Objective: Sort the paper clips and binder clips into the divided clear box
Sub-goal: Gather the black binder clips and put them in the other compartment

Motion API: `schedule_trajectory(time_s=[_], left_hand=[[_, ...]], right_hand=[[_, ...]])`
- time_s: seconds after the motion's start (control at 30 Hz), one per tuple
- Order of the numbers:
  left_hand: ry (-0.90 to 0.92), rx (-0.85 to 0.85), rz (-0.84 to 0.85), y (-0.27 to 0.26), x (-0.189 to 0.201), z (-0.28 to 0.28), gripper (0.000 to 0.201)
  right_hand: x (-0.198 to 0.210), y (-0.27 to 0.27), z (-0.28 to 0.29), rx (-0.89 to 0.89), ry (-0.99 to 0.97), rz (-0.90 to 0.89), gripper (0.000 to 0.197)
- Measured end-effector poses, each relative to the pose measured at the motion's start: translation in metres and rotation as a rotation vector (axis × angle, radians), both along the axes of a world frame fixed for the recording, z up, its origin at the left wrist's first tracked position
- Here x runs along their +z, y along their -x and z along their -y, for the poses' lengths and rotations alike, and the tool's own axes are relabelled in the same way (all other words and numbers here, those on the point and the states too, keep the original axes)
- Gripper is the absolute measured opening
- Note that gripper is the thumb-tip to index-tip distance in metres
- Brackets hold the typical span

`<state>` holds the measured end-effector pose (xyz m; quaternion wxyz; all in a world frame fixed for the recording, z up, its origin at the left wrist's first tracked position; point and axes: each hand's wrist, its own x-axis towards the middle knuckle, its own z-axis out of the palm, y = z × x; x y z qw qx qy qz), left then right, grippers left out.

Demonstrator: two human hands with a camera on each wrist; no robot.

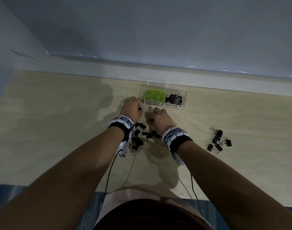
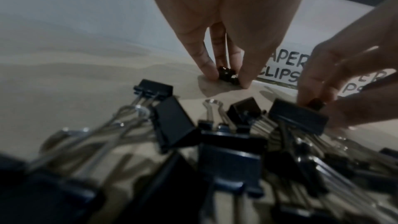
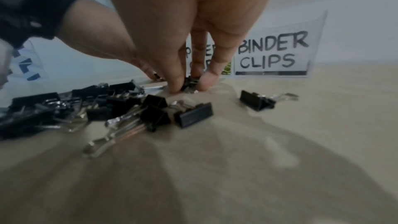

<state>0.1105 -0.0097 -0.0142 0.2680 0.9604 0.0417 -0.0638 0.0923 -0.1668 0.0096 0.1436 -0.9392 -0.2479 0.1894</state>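
Note:
The divided clear box (image 1: 184, 97) stands by the wall; green paper clips (image 1: 154, 95) fill its left cell and black binder clips (image 1: 173, 98) its right cell. My left hand (image 1: 133, 107) is down on the table just left of the box front and pinches a small black binder clip (image 2: 228, 75) between thumb and fingertips. My right hand (image 1: 158, 119) is beside it, in front of the box, and pinches another small binder clip (image 3: 190, 83). A heap of black binder clips (image 1: 142, 135) lies under and between my wrists.
A second cluster of black binder clips (image 1: 219, 141) lies on the beige table (image 1: 59, 130) to the right. One lone binder clip (image 3: 257, 100) sits near the box's BINDER CLIPS label (image 3: 272, 53). A wall ledge runs right behind the box. Thin cables hang off the front edge.

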Motion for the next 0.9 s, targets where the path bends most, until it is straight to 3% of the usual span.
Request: schedule_trajectory(time_s=[0.3, 0.6, 0.7, 0.9], left_hand=[[-0.059, -0.120, -0.057, 0.017, 0.003, -0.004, 0.017], [-0.130, -0.165, -0.126, 0.019, 0.013, 0.006, 0.011], [-0.062, -0.213, -0.125, 0.021, 0.025, 0.016, 0.007], [0.242, -0.307, -0.027, -0.008, 0.080, 0.062, 0.006]], right_hand=[[-0.003, 0.013, 0.031, -0.214, -0.090, -0.135, 0.013], [0.031, 0.001, 0.053, -0.493, -0.422, 0.023, 0.006], [0.051, -0.032, 0.057, -0.548, -0.437, 0.112, 0.004], [0.056, -0.059, 0.073, -0.536, -0.300, 0.152, 0.026]])
